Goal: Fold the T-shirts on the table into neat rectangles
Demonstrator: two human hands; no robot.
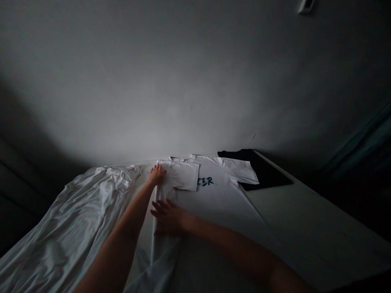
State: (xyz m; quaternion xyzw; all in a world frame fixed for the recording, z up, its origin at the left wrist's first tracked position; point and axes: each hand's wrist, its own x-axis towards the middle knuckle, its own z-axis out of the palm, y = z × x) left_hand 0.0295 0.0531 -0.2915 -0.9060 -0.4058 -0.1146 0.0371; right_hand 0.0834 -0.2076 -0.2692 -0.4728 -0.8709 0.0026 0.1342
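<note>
A white T-shirt (220, 199) with dark lettering on its chest lies spread out, its left side folded inward so that one sleeve (186, 177) rests across the front. My left hand (157, 174) lies on the folded edge near the shoulder, fingers spread. Lower down, my right hand (169, 218) rests flat on the same folded side, its fingers apart and pointing left. Neither hand grips anything. The other sleeve (241, 170) extends to the right. Dim light hides detail in the lower part of the shirt.
Rumpled white fabric (76, 211) covers the left of the pale surface (305, 219). A black cloth (265, 171) lies partly beneath the shirt's right sleeve. Behind stands a grey wall (171, 81) with a small white fixture (306, 6). Dark teal fabric (363, 138) shows at the right.
</note>
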